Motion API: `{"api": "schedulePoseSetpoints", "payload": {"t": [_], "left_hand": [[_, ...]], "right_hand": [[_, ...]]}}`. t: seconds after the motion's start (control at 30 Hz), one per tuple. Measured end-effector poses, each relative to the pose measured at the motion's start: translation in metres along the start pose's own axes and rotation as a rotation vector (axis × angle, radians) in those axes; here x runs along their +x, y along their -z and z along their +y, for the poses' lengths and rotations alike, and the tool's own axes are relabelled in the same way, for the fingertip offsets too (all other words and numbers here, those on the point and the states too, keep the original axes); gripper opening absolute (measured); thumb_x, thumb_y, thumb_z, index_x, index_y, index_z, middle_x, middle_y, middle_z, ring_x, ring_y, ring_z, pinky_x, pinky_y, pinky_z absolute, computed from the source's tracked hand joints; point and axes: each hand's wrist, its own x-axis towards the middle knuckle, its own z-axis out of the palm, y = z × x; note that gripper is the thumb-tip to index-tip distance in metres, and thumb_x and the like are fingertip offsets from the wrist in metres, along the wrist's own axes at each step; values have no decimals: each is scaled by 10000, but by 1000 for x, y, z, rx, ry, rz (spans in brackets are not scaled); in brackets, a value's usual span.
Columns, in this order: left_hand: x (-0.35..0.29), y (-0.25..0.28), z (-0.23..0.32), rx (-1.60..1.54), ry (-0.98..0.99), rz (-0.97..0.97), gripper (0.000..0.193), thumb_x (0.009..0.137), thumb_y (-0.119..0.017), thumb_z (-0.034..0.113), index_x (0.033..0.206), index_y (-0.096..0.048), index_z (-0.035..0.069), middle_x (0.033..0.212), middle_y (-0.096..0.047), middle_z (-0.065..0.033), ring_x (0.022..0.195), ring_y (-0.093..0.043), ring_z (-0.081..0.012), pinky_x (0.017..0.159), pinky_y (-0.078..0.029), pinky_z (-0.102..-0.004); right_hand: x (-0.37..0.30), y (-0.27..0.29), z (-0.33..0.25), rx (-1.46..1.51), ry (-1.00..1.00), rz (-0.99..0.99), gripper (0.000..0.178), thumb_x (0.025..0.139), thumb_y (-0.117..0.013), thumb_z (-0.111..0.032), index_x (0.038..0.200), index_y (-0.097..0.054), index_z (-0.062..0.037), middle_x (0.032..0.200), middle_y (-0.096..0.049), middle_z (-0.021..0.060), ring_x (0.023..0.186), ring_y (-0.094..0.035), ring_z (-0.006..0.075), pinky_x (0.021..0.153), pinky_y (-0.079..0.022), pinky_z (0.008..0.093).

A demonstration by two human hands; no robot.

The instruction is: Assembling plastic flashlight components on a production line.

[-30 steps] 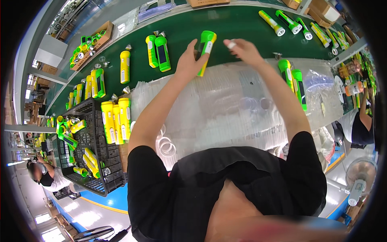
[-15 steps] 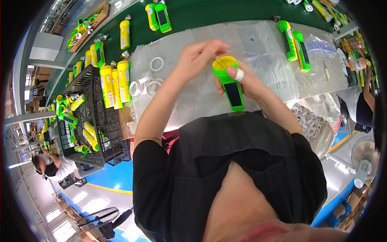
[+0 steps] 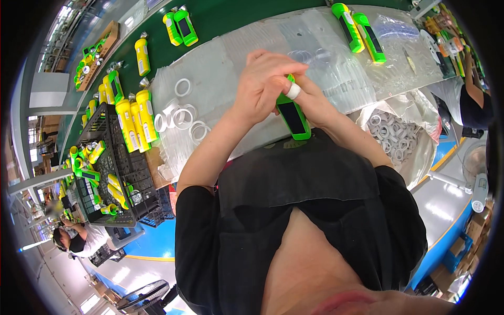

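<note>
Wrapping around a green flashlight (image 3: 294,122) with a dark panel, the right hand (image 3: 311,102) pinches it close in front of the person's chest, the flashlight's tail pointing to about six o'clock. A white band (image 3: 293,92) circles the right thumb. The left hand (image 3: 261,79) bends over the flashlight's head from ten o'clock; its fingertips are hidden, so I cannot tell whether that grip pinches anything.

Measured from the flashlight, white rings (image 3: 170,108) lie at nine o'clock on plastic sheeting (image 3: 220,65) that covers part of the green-topped bench (image 3: 231,14). Beyond them, also at nine, three yellow flashlights (image 3: 135,121) stand side by side near a black crate (image 3: 137,178). Two green-and-yellow flashlights (image 3: 357,35) sit at one o'clock, another pair (image 3: 181,26) at ten. At three o'clock, a pale bag (image 3: 420,107) holds many rings.
</note>
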Motion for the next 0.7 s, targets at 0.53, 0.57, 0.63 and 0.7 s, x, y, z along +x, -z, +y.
{"api": "schedulePoseSetpoints", "payload": {"t": [0.53,0.57,0.63,0.7], "left_hand": [[-2,-32,-63,88,535,-48,473,854,-720,250,1265,-599,49,1180,-571,-125,1074,-540,-256,889,-451,-362],[-1,-24,-48,96,538,-42,473,854,-720,250,1265,-599,49,1180,-571,-125,1074,-540,-256,889,-451,-362],[-2,-10,-23,-10,238,7,423,917,-650,232,1301,-590,65,1176,-543,-104,1071,-508,-220,852,-460,-339],[-10,0,-6,154,138,-66,383,989,-527,234,1327,-575,61,1179,-521,-114,1077,-488,-215,839,-469,-324]], "right_hand": [[-24,47,-15,6,92,283,467,979,-520,-382,1283,-491,-29,881,-579,99,708,-569,162,627,-461,287],[-21,43,-17,-27,72,258,458,977,-524,-373,1275,-500,-26,878,-578,96,704,-565,159,626,-461,284],[-12,35,-16,-29,62,213,457,972,-530,-365,1268,-507,-18,868,-582,86,704,-567,153,627,-460,278],[-1,24,-17,-56,86,78,400,960,-583,-326,1210,-526,-20,858,-601,74,683,-565,134,625,-468,282]]}}
